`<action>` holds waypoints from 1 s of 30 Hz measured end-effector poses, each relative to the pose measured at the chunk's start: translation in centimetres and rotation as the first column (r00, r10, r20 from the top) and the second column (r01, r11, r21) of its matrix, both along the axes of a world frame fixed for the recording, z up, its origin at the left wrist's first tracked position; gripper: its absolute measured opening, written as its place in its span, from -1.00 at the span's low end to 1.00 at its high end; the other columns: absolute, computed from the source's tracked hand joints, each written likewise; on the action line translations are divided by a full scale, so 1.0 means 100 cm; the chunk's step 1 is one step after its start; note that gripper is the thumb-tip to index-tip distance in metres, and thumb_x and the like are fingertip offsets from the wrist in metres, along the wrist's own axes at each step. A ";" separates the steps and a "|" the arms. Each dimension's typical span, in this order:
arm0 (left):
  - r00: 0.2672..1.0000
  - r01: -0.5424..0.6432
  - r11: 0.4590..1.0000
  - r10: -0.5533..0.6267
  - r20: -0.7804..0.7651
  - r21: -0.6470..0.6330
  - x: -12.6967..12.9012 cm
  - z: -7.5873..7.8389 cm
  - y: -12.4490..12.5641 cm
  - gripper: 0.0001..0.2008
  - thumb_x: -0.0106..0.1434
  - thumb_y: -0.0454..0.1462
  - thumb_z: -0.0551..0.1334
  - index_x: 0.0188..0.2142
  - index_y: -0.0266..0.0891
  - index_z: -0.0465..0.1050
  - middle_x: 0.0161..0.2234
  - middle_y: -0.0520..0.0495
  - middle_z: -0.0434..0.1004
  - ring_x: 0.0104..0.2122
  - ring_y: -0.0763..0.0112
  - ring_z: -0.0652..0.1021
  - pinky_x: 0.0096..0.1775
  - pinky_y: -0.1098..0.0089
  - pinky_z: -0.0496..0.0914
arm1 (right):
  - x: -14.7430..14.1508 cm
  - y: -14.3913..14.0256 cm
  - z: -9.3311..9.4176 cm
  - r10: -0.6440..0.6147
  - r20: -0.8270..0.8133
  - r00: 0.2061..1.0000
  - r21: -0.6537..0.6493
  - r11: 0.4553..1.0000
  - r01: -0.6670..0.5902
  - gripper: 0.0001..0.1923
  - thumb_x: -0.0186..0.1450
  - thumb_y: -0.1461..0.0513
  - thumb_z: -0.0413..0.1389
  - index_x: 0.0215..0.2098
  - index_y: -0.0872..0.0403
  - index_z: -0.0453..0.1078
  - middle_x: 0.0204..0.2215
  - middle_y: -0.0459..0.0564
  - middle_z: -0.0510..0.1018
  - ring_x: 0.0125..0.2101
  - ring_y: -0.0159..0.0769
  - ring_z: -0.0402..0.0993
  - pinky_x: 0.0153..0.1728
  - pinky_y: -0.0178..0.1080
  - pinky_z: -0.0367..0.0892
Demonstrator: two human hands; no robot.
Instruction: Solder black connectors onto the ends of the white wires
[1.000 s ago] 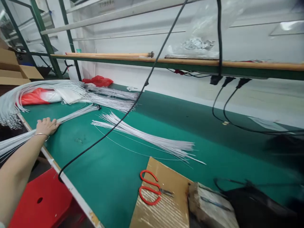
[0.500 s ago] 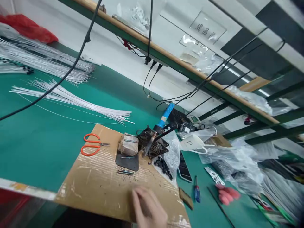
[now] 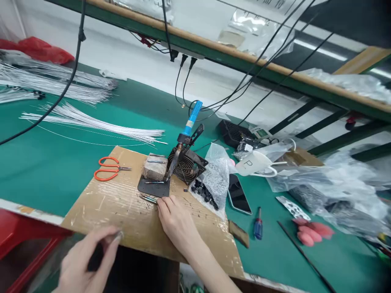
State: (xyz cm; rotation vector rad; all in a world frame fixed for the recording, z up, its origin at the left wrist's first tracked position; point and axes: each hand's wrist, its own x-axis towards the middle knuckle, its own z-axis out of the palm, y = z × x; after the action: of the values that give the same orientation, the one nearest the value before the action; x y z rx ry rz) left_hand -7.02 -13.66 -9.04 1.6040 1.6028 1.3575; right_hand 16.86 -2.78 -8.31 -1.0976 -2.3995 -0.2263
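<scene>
My right hand (image 3: pixel 175 219) rests on the cardboard sheet (image 3: pixel 100 207), its fingers closed at the right end of thin metal rods (image 3: pixel 148 198). My left hand (image 3: pixel 88 256) is raised over the cardboard's front edge, thumb and forefinger pinched together; blur hides what they hold, if anything. Beyond the right hand a stone-like block (image 3: pixel 155 167) sits on a dark plate (image 3: pixel 149 188), with similar rods on both. A blue-handled soldering iron (image 3: pixel 193 118) leans above a round-grilled fan (image 3: pixel 185 167). Orange-handled scissors (image 3: pixel 106 169) lie at the cardboard's left.
A plastic bag with small black parts (image 3: pixel 204 194) lies right of the fan, near a phone (image 3: pixel 240 195). Further right are a blue screwdriver (image 3: pixel 258 226) and pink pieces (image 3: pixel 311 232). White wires (image 3: pixel 100 126) lie at left; a black cable (image 3: pixel 69 85) hangs in front.
My right hand has moved forward to the metal rods and closed at their end. My left hand has come into view at the lower left. The camera view has tilted and shifted.
</scene>
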 end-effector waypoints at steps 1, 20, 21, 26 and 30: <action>0.999 0.044 0.999 -0.044 0.000 0.023 0.012 0.003 0.007 -0.88 0.35 -0.26 0.32 -0.12 -0.06 0.55 -0.29 -0.04 0.67 -0.35 0.25 0.64 -0.24 0.33 0.55 | 0.000 -0.001 0.000 0.002 -0.007 1.000 0.000 1.000 -0.002 -0.76 0.44 0.43 0.03 -0.15 0.17 0.55 -0.35 0.13 0.61 -0.30 -0.06 0.55 -0.24 -0.09 0.54; 0.757 0.374 0.879 -0.106 0.645 -0.295 0.057 0.034 0.048 -0.55 0.21 0.09 0.38 -0.53 -0.22 0.49 -0.66 0.09 0.25 -0.69 0.55 0.22 -0.65 0.48 0.19 | -0.040 -0.085 0.003 -0.626 -0.709 0.323 -0.704 0.605 -0.372 -0.75 0.27 0.01 0.35 -0.36 0.01 0.68 -0.40 0.00 0.62 -0.56 -0.37 0.44 -0.56 -0.36 0.42; 0.764 0.368 0.884 -0.110 0.636 -0.289 0.057 0.034 0.048 -0.55 0.20 0.06 0.39 -0.57 -0.22 0.45 -0.65 0.08 0.26 -0.66 0.52 0.26 -0.62 0.48 0.23 | -0.042 -0.086 0.002 -0.620 -0.714 0.326 -0.700 0.611 -0.370 -0.76 0.28 0.02 0.35 -0.37 0.01 0.68 -0.40 0.00 0.62 -0.54 -0.36 0.45 -0.56 -0.36 0.41; 0.776 0.376 0.878 -0.125 0.618 -0.294 0.058 0.033 0.049 -0.62 0.18 -0.05 0.41 -0.60 -0.22 0.42 -0.62 0.04 0.34 -0.57 0.44 0.36 -0.53 0.44 0.33 | -0.041 -0.089 0.000 -0.619 -0.716 0.322 -0.697 0.609 -0.378 -0.82 0.30 0.08 0.34 -0.37 -0.01 0.68 -0.38 -0.01 0.61 -0.55 -0.38 0.42 -0.58 -0.38 0.37; 0.777 0.378 0.873 -0.119 0.618 -0.308 0.058 0.029 0.048 -0.65 0.17 -0.07 0.41 -0.58 -0.21 0.44 -0.62 0.04 0.37 -0.58 0.42 0.38 -0.54 0.43 0.32 | -0.041 -0.091 -0.003 -0.608 -0.709 0.358 -0.705 0.609 -0.362 -0.83 0.32 0.09 0.31 -0.37 -0.02 0.67 -0.41 -0.03 0.57 -0.55 -0.38 0.41 -0.57 -0.36 0.33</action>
State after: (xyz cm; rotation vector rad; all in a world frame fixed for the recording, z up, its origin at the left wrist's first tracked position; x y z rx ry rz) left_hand -1.26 -8.86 -6.09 0.9635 1.1386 1.1086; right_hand 12.80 -11.93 -8.59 -1.2454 -1.1702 1.2830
